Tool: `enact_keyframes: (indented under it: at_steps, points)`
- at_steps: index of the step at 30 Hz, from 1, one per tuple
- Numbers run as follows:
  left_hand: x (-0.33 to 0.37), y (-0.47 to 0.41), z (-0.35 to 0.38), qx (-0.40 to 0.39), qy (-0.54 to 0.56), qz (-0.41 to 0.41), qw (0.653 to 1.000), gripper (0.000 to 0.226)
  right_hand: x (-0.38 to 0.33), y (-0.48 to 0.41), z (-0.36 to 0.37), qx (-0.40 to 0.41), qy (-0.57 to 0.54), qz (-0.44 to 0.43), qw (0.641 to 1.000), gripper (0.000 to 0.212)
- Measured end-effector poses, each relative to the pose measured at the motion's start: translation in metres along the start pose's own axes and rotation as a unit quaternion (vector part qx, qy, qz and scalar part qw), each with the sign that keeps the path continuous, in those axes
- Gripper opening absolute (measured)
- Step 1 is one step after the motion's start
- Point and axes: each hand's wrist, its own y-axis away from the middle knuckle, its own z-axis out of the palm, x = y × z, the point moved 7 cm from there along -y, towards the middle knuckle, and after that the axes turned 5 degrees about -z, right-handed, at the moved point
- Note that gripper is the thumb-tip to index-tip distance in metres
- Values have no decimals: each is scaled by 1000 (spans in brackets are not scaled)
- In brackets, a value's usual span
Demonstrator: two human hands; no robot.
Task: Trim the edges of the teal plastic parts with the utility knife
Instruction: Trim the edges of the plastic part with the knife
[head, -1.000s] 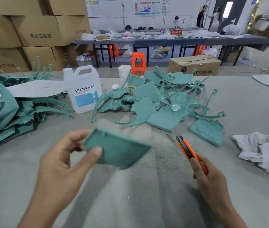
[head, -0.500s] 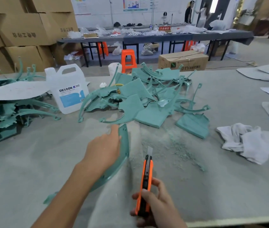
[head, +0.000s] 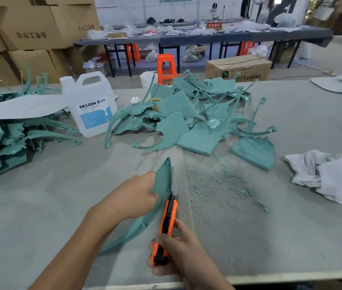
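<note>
My left hand [head: 136, 197] grips the part [head: 162, 176]; my right hand [head: 178, 252], clutching the knife [head: 169, 218], has now brought the blade to its edge, ready to trim.

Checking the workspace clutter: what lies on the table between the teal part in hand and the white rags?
Only a scatter of teal shavings on the grey table, seen in the head view.

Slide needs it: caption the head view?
Left hand grips a curved teal part; right hand holds an orange utility knife at its edge.
</note>
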Motion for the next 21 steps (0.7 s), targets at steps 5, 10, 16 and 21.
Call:
enact_keyframes:
  at_steps: [5,10,16,21]
  points:
    - [1,-2,2,-1,9,10,1000,22,-1,0,3,-2,24,-9,1000,25]
    - [3,0,1,-2,-4,-2,1000,20,-5,0,5,-6,30,-26,999,24]
    - [5,1,3,-19,10,-7,1000,13,-31,9,10,-7,58,-65,996,22]
    - [12,5,0,-62,44,24,997,5,-87,29,29,-93,65,-150,982,29]
